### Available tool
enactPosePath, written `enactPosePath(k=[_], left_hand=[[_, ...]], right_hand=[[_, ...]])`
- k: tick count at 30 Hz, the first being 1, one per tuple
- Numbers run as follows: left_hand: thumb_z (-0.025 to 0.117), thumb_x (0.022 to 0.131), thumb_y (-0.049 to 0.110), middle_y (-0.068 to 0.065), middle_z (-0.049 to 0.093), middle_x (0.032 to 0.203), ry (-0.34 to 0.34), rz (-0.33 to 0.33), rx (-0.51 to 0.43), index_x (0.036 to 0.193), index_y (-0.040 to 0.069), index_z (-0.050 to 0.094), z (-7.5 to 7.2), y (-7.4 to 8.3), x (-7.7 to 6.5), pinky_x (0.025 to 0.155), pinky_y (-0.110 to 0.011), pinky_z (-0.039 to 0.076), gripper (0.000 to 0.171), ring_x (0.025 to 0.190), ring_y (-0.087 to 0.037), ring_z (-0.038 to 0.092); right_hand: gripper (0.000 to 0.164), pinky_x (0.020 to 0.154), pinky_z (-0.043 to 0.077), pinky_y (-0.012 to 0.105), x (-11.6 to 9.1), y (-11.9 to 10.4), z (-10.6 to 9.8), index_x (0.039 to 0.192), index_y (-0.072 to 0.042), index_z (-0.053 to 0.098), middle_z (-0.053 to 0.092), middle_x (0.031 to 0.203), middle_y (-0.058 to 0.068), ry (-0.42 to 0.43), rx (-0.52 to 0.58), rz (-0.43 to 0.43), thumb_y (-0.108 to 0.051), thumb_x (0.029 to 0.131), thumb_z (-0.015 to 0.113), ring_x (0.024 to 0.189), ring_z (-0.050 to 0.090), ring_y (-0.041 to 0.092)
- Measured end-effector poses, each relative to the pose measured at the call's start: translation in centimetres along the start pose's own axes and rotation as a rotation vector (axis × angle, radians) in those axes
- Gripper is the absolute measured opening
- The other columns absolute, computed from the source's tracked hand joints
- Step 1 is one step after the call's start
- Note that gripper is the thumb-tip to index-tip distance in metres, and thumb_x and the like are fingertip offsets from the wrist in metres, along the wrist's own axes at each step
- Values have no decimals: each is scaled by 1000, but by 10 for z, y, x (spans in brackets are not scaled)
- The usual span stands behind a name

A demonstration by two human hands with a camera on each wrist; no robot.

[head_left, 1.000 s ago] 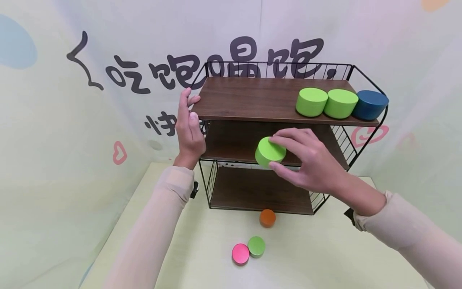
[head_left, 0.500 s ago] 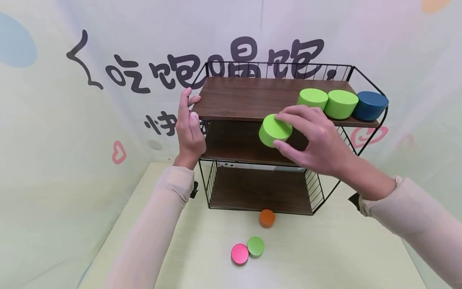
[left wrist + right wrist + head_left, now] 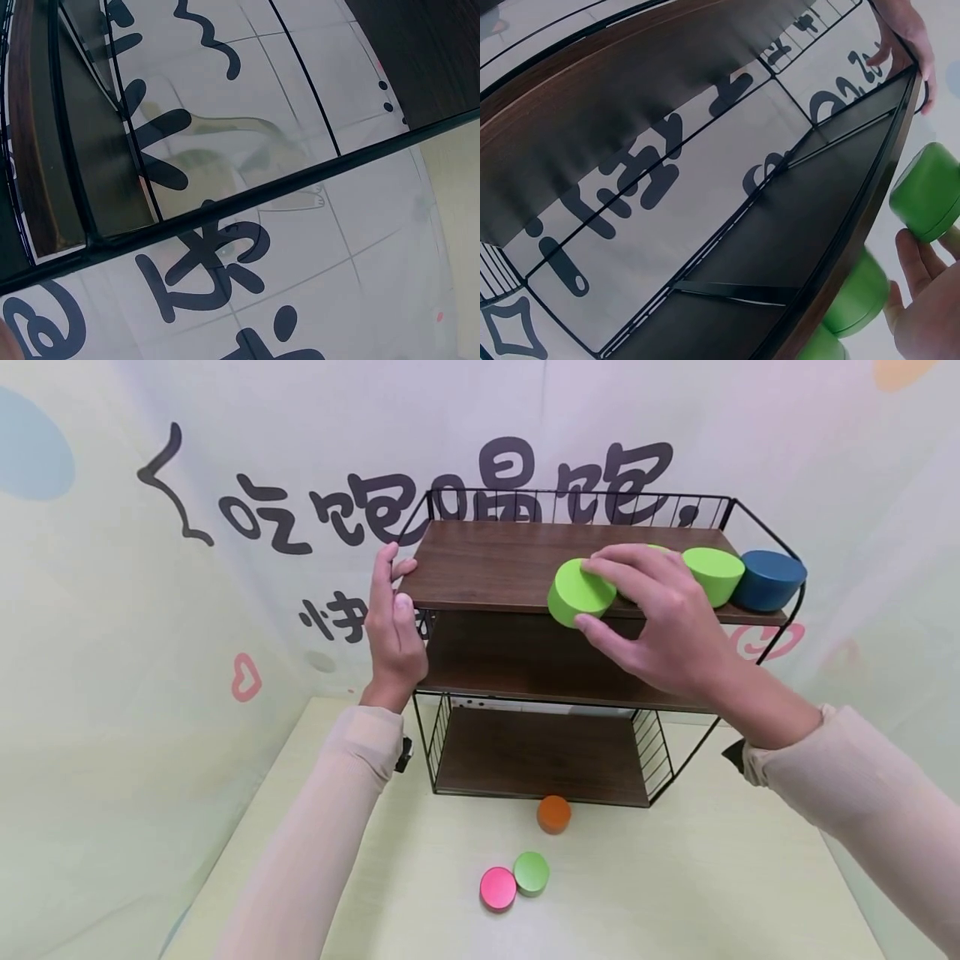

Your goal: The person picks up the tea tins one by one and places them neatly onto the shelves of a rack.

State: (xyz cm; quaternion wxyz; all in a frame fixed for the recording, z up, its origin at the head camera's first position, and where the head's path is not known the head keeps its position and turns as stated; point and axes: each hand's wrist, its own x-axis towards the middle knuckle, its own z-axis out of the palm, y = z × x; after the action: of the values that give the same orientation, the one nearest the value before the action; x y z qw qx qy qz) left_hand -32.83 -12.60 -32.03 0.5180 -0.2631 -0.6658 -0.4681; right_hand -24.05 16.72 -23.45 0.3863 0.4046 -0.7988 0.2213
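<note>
My right hand (image 3: 667, 618) pinches a light green round tin (image 3: 576, 597) between thumb and fingers. The tin is tilted, at the front edge of the top board (image 3: 495, 560) of a three-tier rack. Behind the hand a second green tin (image 3: 859, 296) is mostly hidden in the head view. A third green tin (image 3: 712, 577) and a dark blue tin (image 3: 768, 581) stand beside it at the board's right end. My left hand (image 3: 396, 643) holds the rack's upper left corner, its thumb at the front.
The rack's middle board (image 3: 510, 660) and bottom board (image 3: 540, 756) lie below, between black wire sides. On the pale table (image 3: 637, 885) in front are an orange tin (image 3: 554, 815), a smaller green tin (image 3: 531, 873) and a pink tin (image 3: 498, 889). A printed curtain (image 3: 247, 427) hangs behind.
My right hand has raised the green tin from in front of the middle board to the top board's front edge, shifting slightly right. The left hand stays on the rack.
</note>
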Motion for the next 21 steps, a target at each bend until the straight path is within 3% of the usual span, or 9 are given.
enactPosePath(k=[10, 17, 21], left_hand=[[30, 94, 14, -22, 62, 123, 4, 5, 8, 140, -9, 43, -1, 3, 1, 95, -37, 39, 54, 119, -30, 56], [29, 91, 2, -31, 60, 117, 13, -1, -18, 134, -18, 43, -3, 31, 7, 85, -28, 38, 50, 115, -38, 56], [30, 90, 4, -31, 60, 117, 14, -14, -28, 134, -17, 42, -4, 40, 9, 88, -29, 39, 51, 116, -36, 56]], right_hand=[[48, 107, 33, 51, 9, 6, -2, 126, 3, 65, 63, 125, 21, -42, -48, 137, -14, 83, 77, 120, 53, 38], [47, 109, 31, 49, 14, 10, -2, 128, 1, 65, 63, 126, 19, -77, -66, 199, -17, 85, 74, 121, 51, 37], [45, 109, 31, 48, 15, 12, 0, 127, -1, 64, 63, 126, 18, -89, -67, 212, -18, 87, 73, 121, 50, 36]])
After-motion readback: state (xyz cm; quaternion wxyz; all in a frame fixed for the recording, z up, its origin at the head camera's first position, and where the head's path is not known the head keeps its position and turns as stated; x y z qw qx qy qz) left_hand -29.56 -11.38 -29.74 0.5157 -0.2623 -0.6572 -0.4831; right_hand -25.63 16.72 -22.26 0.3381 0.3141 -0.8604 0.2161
